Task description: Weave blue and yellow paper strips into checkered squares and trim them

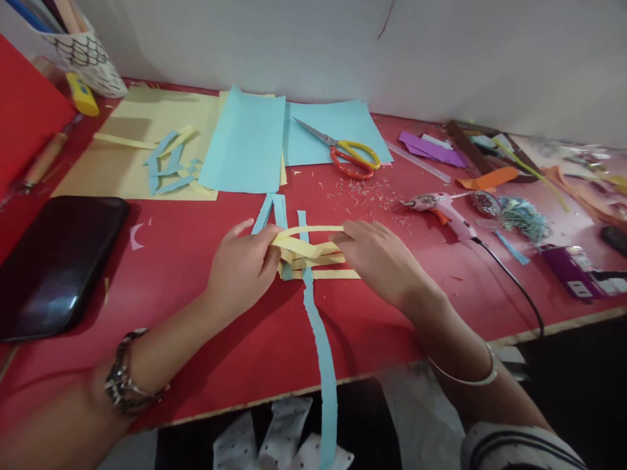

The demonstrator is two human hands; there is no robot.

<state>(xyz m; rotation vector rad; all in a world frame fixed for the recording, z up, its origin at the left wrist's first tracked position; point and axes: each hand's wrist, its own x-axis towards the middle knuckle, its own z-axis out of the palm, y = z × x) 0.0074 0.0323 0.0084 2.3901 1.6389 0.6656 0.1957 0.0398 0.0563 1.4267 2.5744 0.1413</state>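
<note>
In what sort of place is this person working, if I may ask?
Probably a craft workspace: it has red-and-yellow-handled metal scissors, a pink plastic glue gun and light-blue rectangular paper sheets on a red tabletop.

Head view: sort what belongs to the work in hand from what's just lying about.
Belongs:
yellow paper strips, between left hand and right hand
long blue strip, crossing them
probably blue sheets, matching in colour, and scissors

Apparently lying about:
pink glue gun
purple box
wooden-handled tool
</note>
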